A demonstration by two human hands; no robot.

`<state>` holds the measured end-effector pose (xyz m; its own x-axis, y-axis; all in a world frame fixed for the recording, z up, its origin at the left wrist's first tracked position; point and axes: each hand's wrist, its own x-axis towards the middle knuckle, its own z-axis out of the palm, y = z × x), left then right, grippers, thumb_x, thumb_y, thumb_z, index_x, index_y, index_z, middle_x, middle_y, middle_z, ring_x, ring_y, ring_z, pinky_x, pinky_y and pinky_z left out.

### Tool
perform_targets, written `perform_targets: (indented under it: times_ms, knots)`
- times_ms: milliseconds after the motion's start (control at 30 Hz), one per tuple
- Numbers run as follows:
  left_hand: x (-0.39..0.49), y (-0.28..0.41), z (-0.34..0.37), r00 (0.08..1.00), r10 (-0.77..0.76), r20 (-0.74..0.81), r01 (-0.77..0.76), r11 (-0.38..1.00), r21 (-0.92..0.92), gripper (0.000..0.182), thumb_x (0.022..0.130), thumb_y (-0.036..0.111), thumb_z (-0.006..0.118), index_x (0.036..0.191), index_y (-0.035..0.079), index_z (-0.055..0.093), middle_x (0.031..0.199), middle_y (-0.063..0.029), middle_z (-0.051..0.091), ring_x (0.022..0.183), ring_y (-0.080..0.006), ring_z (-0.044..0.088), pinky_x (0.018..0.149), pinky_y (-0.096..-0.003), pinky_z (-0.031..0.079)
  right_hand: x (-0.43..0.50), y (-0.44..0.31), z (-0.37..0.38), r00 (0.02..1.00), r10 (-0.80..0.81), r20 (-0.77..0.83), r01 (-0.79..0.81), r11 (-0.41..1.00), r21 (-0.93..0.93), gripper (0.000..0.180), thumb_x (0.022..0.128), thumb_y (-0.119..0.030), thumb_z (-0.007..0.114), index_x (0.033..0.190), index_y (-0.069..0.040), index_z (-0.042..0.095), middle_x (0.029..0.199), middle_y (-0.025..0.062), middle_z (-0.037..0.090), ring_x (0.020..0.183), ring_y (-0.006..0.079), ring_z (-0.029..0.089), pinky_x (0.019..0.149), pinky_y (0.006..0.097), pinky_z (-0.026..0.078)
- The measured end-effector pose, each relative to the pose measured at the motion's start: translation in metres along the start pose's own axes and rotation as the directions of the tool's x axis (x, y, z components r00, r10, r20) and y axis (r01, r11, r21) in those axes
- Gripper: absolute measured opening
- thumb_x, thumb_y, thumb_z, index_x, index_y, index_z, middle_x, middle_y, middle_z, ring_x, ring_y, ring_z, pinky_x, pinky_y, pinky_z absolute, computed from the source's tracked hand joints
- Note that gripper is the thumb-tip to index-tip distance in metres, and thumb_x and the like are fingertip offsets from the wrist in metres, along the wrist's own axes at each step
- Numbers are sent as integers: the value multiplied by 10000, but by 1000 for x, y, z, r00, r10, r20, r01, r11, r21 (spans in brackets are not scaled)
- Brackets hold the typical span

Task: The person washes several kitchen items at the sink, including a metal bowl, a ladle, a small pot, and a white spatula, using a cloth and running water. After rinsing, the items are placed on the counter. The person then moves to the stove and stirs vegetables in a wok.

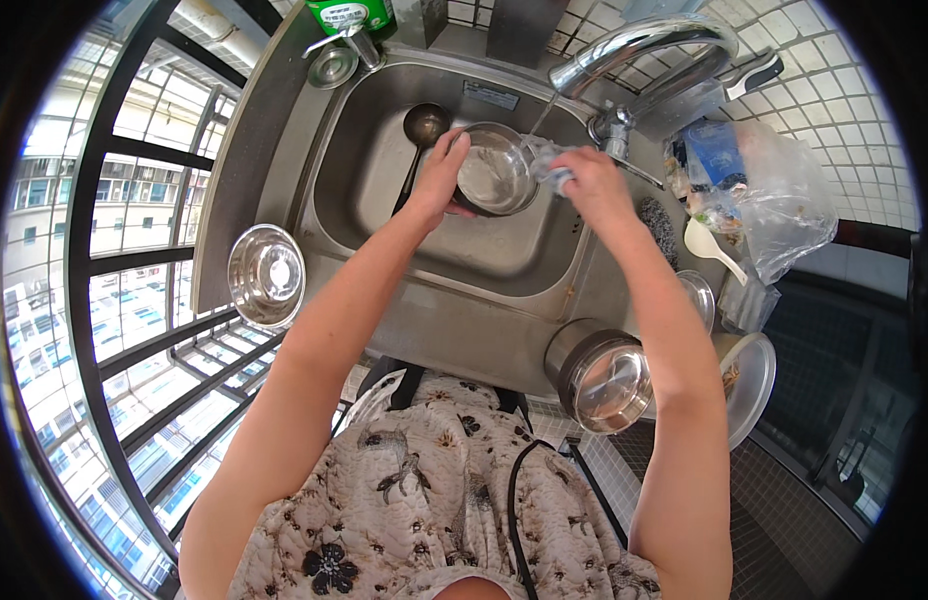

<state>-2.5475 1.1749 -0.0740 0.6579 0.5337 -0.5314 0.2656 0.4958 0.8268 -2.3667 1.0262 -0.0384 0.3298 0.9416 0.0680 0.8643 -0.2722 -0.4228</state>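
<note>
Over the stainless-steel sink, my left hand grips a round metal bowl by its left rim, tilted with the inside towards me. My right hand is shut on a crumpled, whitish translucent cloth or plastic wad with some blue on it. The wad is at the bowl's right rim; blur hides its exact material. From the chrome faucet, a thin stream of water seems to fall behind the bowl. A dark-handled metal ladle lies in the sink, left of the bowl.
Left of the sink stands a shiny metal bowl. A steel pot sits at the counter's front right. Beyond my right forearm are a scouring pad, a white spoon, a plastic bag and a plastic tub.
</note>
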Motion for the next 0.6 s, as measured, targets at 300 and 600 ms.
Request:
perform_targets:
  times_ms: [300,600]
  knots:
    - [11,-4,-5,999,13,47,-7,991,-132,648,918,539,428,1444,202,255,1420,-91,344,955,-285,622,524,-388,589,-28,10,-20,988,145,47,-150,981,127,234,760,-62,577,976,-101,656,938,131,617,895,338,583,783,412,469]
    - [12,-2,-1,998,27,58,-21,995,-101,597,929,578,377,1386,203,297,1311,-87,449,1048,-274,597,591,-411,603,-36,12,-28,988,144,-51,-145,989,-23,244,751,-61,597,978,-126,658,961,70,631,953,275,590,866,395,419]
